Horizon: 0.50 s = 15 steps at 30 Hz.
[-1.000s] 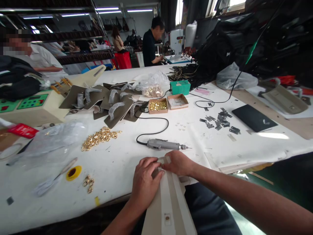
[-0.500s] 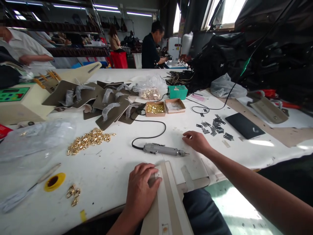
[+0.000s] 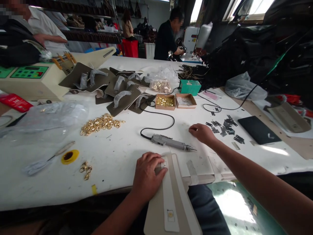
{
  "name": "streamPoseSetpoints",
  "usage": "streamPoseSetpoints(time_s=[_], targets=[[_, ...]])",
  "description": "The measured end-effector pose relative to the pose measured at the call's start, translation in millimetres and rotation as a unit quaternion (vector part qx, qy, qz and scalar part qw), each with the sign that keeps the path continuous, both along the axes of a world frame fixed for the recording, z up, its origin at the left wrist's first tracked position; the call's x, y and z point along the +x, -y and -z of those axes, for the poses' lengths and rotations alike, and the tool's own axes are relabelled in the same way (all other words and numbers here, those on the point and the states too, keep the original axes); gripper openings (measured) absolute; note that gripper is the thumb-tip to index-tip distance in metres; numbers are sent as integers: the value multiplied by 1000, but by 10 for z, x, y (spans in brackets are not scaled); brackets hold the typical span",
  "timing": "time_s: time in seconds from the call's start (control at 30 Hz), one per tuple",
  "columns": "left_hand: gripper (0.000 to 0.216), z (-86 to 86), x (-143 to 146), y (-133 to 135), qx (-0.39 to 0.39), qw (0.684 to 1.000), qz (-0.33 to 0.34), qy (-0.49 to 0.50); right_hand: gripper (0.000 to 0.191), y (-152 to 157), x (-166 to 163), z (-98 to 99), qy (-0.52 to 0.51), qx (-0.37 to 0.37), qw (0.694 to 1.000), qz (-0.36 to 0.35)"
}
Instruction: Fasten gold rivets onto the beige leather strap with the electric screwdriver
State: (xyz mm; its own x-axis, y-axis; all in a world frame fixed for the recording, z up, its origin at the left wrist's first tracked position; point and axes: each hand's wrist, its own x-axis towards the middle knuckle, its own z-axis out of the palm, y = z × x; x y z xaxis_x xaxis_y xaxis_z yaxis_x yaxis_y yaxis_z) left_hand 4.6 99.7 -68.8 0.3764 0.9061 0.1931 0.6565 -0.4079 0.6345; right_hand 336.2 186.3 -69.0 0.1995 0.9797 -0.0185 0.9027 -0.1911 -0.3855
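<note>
My left hand (image 3: 147, 175) lies closed over the upper end of a long beige leather strap piece (image 3: 171, 199) that runs from the table edge down over my lap. Out on the white table (image 3: 117, 153), my right hand (image 3: 201, 133) has its fingers pinched together at the surface; whatever is in them is too small to make out. A grey electric screwdriver (image 3: 171, 143) with a black cord lies between the two hands. Small dark metal plates (image 3: 225, 127) are scattered just right of my right hand.
A pile of gold rings (image 3: 101, 123), two small cardboard boxes (image 3: 174, 101) of hardware, a green box (image 3: 190, 87), grey leather panels (image 3: 117, 94), a cream machine (image 3: 36, 81) at left, a black flat case (image 3: 259, 130). Other people work at the far end.
My right hand left the strap's top end and reached forward onto the table past the screwdriver. My left hand stayed on the strap. The camera view shifted a little.
</note>
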Motion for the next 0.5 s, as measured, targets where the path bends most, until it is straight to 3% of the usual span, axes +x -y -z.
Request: streamPoseSetpoints(time_s=[0.2, 0.33, 0.5], targets=[[22, 8, 12, 24, 8, 1000, 0, 25, 35, 68, -25, 79, 130, 46, 990, -27], [23, 35, 6, 38, 9, 1000, -4, 27, 32, 48, -13, 104, 120, 75, 990, 0], [24, 47, 0, 53, 13, 1000, 0, 26, 30, 199, -169, -197, 24, 112, 993, 3]])
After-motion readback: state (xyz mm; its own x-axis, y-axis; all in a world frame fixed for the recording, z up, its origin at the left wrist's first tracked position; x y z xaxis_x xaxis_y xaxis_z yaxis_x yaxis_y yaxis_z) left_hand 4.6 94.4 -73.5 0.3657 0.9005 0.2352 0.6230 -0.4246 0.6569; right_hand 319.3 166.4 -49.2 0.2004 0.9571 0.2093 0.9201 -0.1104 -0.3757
